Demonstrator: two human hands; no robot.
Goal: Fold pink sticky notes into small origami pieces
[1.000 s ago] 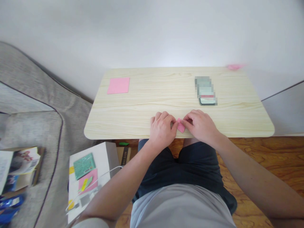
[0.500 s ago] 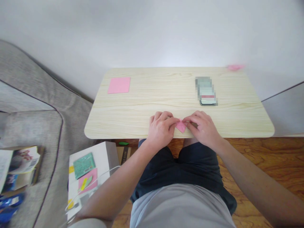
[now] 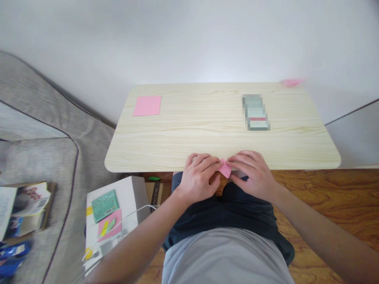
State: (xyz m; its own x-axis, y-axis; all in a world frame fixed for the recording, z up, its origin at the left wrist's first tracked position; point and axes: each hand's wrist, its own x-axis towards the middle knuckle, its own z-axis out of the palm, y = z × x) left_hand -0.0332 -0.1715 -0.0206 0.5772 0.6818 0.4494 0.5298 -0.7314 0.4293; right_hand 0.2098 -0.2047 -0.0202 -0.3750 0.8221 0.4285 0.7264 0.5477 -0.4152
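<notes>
A pale wooden table [image 3: 183,134] is set against a white wall [image 3: 201,43]. One folded pink paper [image 3: 226,170] is held at the near edge of the table, between the two hands; its near corner is seen past that edge, pointed toward the lap. The long axis appears to run near-to-far, but cannot be fixed, as both sides are partly covered by fingertips. By the left hand [image 3: 199,178] the left side of the paper is pinched at the fingertips, fingers bent and close together. By the right hand [image 3: 252,174] the right side is pinched, fingers laid together; the thumb is set lower, its contact hard to make out. Leftward, below table height, one white box [image 3: 140,197] is partly hidden by the left forearm, with one green packet [image 3: 105,206] on top. Farther back on the table, one phone-shaped object [image 3: 256,112], pixelated, and one flat pink sheet [image 3: 147,105] are noted. At the far right corner one pink item [image 3: 292,83] is seen, too blurred to be identified.
</notes>
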